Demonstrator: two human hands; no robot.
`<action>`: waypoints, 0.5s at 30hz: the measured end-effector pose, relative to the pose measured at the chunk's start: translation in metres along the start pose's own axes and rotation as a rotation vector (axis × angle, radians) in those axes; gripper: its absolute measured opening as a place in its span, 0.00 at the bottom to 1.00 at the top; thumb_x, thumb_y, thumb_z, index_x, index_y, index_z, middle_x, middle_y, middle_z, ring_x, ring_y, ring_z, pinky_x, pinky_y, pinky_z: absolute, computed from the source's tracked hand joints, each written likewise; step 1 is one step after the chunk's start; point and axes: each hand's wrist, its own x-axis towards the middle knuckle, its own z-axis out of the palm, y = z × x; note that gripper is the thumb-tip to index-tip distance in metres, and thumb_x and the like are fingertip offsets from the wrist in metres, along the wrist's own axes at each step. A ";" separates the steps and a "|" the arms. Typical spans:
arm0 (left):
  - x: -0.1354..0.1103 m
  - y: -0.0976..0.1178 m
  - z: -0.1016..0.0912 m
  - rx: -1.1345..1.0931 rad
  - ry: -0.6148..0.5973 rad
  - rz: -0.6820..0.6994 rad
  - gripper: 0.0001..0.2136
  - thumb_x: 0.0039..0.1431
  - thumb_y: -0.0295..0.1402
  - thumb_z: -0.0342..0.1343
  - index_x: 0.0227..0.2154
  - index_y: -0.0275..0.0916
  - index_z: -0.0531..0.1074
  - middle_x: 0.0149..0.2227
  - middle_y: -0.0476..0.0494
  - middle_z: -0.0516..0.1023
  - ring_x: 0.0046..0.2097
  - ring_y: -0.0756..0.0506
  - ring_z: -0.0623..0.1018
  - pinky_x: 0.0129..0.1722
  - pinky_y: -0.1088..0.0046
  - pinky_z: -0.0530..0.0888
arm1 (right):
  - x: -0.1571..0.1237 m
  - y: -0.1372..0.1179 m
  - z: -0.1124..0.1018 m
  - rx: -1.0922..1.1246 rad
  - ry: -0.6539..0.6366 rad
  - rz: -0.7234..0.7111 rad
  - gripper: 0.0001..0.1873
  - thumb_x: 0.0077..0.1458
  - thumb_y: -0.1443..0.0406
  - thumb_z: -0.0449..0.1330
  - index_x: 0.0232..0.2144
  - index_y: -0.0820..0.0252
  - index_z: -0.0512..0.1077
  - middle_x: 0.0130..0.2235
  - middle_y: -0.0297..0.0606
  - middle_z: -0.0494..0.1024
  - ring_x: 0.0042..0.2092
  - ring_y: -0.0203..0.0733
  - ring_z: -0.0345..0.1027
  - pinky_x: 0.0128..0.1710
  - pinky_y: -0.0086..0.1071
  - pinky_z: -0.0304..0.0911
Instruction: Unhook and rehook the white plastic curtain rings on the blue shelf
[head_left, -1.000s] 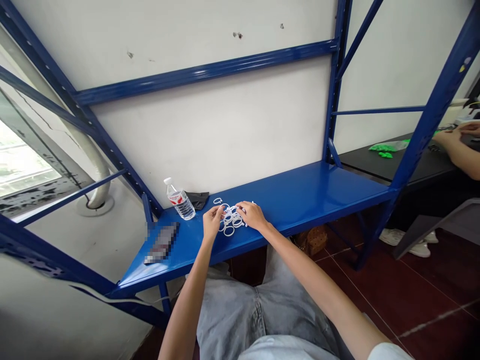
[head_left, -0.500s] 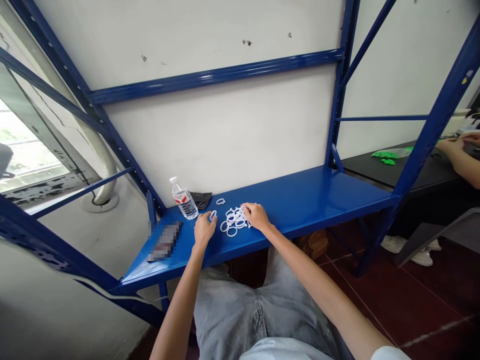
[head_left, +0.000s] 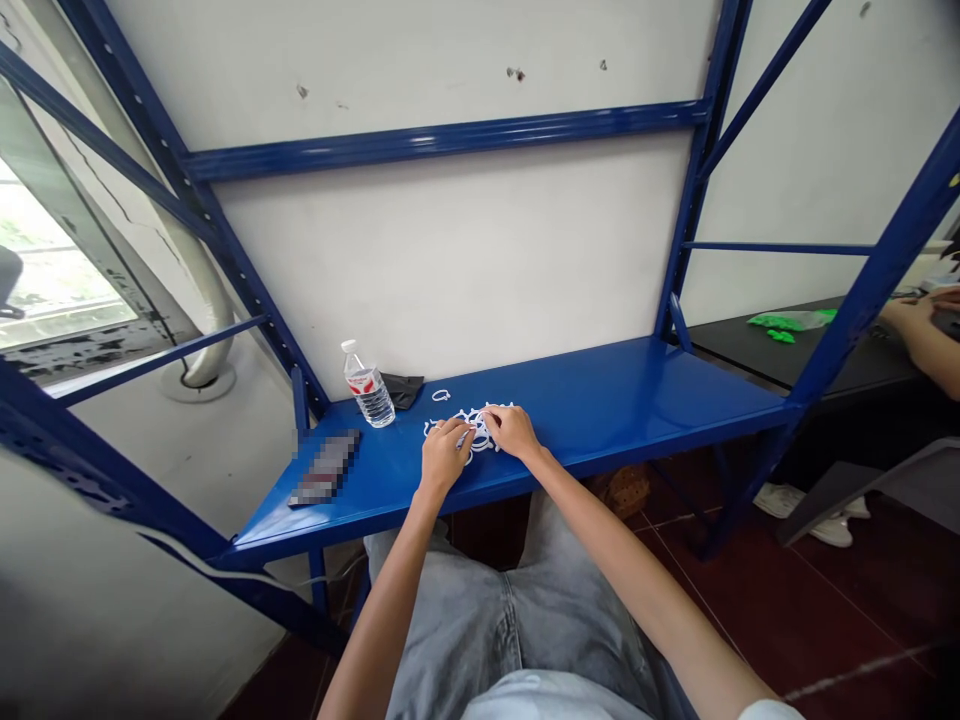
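Several thin white plastic rings with small knobs [head_left: 480, 432] lie in a loose pile on the blue shelf. My left hand [head_left: 445, 458] is over the left side of the pile, fingers bent and closed round a white ring that is mostly hidden. At the right side of the pile is my right hand [head_left: 513, 432], its thumb and forefinger pinched on a white ring among the others. The two hands are close together, fingertips facing. One separate white ring [head_left: 441, 396] lies behind the pile. Part of another shows just left of my left hand.
A water bottle [head_left: 368, 388] stands at the back left, beside a black pouch-like item [head_left: 403, 391]. A blurred-out dark flat object [head_left: 327, 468] lies at the left. Blue uprights frame the shelf [head_left: 600, 395]. To the right, a person's hands work at a black table [head_left: 817, 345] with green pieces.
My left hand has moved right, from beside the bottle to the pile of rings, next to my right hand. My right hand has stayed at the pile. The view has shifted slightly.
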 end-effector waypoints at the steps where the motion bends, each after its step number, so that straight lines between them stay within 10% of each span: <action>1: -0.002 0.000 0.000 -0.004 0.012 -0.008 0.13 0.73 0.37 0.51 0.44 0.42 0.81 0.45 0.38 0.84 0.46 0.39 0.81 0.49 0.62 0.73 | 0.000 0.000 0.000 0.000 -0.004 0.000 0.18 0.72 0.62 0.53 0.48 0.53 0.84 0.45 0.37 0.88 0.45 0.45 0.82 0.46 0.29 0.69; 15: -0.003 0.005 -0.003 -0.084 0.073 0.003 0.12 0.72 0.36 0.53 0.51 0.43 0.79 0.45 0.41 0.84 0.47 0.39 0.82 0.50 0.62 0.74 | 0.000 0.000 0.000 -0.022 -0.042 0.004 0.18 0.72 0.62 0.53 0.48 0.53 0.84 0.45 0.39 0.87 0.45 0.47 0.82 0.45 0.31 0.68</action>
